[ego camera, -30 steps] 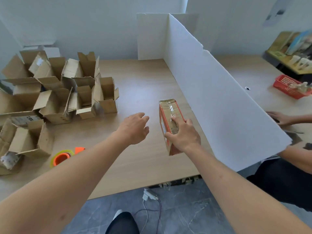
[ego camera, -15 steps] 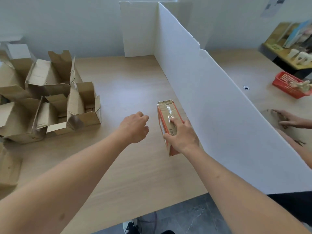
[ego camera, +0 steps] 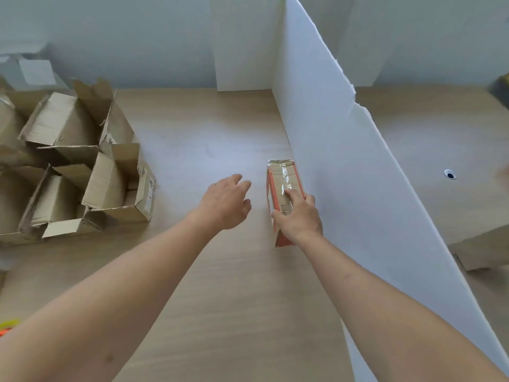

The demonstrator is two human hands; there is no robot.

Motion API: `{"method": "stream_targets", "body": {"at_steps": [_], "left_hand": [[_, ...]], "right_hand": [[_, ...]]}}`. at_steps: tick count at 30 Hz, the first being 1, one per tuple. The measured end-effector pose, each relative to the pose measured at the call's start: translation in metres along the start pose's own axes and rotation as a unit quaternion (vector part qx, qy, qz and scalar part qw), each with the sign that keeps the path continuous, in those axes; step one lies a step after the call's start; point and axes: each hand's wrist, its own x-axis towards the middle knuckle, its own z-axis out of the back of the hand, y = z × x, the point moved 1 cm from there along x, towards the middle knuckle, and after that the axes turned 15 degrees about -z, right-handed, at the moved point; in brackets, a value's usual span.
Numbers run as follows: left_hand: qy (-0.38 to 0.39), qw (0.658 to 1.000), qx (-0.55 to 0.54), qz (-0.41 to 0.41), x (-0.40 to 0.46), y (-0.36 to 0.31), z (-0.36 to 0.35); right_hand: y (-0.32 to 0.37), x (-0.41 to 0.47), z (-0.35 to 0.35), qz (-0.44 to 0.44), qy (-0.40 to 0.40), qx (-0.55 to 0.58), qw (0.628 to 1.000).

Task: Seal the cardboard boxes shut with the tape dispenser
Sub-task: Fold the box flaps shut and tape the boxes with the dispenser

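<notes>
A small cardboard box (ego camera: 281, 177) with orange edges and clear tape along its top stands on the wooden table (ego camera: 220, 299) next to the white divider. My right hand (ego camera: 298, 216) grips its near end, fingers over the top. My left hand (ego camera: 225, 201) hovers just left of the box with loosely curled fingers, holding nothing. Only a yellow and orange sliver of the tape dispenser (ego camera: 8, 326) shows at the left edge, partly behind my left forearm. Several untaped cardboard boxes (ego camera: 82, 172) with flaps up crowd the left side.
A tall white foam-board divider (ego camera: 344, 166) runs from the back wall toward me on the right of the box. Beyond it lies another tabletop with a cable hole (ego camera: 449, 175) and a piece of brown cardboard (ego camera: 484, 252).
The view has tilted down and shifted; the open boxes appear closer. My hands and the taped box keep nearly the same pose. The other person's hand has left the frame.
</notes>
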Motion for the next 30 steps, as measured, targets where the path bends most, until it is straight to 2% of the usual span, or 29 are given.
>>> {"method": "stream_targets", "body": {"at_steps": [6, 17, 25, 30], "left_hand": [[-0.011, 0.999, -0.019, 0.039, 0.058, 0.015, -0.006], [0.014, 0.999, -0.028, 0.04, 0.124, 0.056, -0.027], [0.042, 0.997, -0.041, 0.045, 0.13, 0.067, -0.037], [0.041, 0.997, -0.039, 0.045, 0.129, 0.066, -0.03]], "right_hand": [[0.022, 0.072, -0.01, -0.004, 0.021, 0.026, 0.999], [0.057, 0.154, -0.027, 0.01, 0.005, 0.015, 1.0], [0.053, 0.169, -0.03, -0.018, 0.01, -0.073, 0.997], [0.057, 0.164, -0.022, 0.006, 0.003, -0.129, 0.992]]}}
